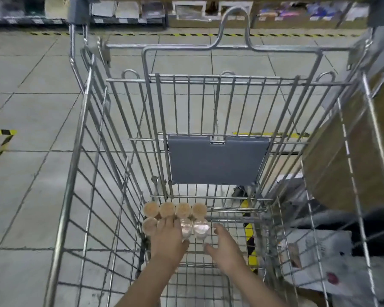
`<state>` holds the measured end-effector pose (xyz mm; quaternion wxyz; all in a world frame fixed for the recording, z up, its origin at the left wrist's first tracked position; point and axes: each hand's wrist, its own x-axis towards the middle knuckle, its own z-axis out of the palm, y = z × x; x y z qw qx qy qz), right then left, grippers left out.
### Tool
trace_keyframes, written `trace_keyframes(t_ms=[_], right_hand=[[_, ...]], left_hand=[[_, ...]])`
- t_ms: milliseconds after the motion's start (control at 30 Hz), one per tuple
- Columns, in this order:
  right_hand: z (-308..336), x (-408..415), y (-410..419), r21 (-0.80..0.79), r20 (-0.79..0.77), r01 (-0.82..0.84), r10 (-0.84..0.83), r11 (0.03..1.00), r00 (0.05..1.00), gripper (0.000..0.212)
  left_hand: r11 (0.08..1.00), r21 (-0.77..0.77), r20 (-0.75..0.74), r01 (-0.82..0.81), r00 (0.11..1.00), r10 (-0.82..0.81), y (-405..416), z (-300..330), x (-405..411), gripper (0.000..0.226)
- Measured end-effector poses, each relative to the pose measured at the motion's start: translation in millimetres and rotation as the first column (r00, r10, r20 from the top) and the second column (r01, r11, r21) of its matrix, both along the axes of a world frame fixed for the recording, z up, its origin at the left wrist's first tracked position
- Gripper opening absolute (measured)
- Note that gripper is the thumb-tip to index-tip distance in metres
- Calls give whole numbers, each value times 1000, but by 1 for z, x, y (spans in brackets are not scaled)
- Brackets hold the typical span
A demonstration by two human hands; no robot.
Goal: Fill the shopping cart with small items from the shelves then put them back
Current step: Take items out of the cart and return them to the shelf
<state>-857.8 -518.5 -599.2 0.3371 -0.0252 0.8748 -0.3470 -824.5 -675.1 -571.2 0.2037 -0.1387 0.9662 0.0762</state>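
Down in the wire shopping cart [80,173], two bare hands reach for eight small round containers.

One cart fills the view, its grey plastic flap [215,160] hanging at twelve o'clock from the hands, with tiled floor [31,96] and one shelf row [186,12] beyond. The eight containers [182,209] stand in two rows of four on the basket floor, at its far left corner: the far row shows tan, grainy tops, the near row clear glossy lids. The left hand [167,237] lies flat over the near row, fingers straight, touching the lids. The right hand [225,247], at three o'clock from it, hovers just beside the containers with fingers spread apart, holding nothing.
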Motion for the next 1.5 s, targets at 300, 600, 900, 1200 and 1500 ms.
trace_keyframes(t_ms=[300,600,900,1200,1500], right_hand=[[-37,-13,-16,-100,-99,7,-17,995,995,57],[-22,-7,4,-161,-209,99,-132,982,969,40],[59,0,39,-433,-140,447,-548,783,825,39],[179,60,40,-647,-77,469,-664,601,744,40],[313,166,41,-749,3,439,-660,496,751,40]], left_hand=[[998,-44,-86,-35,996,31,0,-38,-3,62],[1000,28,-270,-1,963,9,-4,-35,-4,51],[676,702,-364,-225,701,613,24,61,8,41],[295,943,-154,-156,581,799,26,186,62,33],[141,990,-118,24,691,713,-1,321,165,37]])
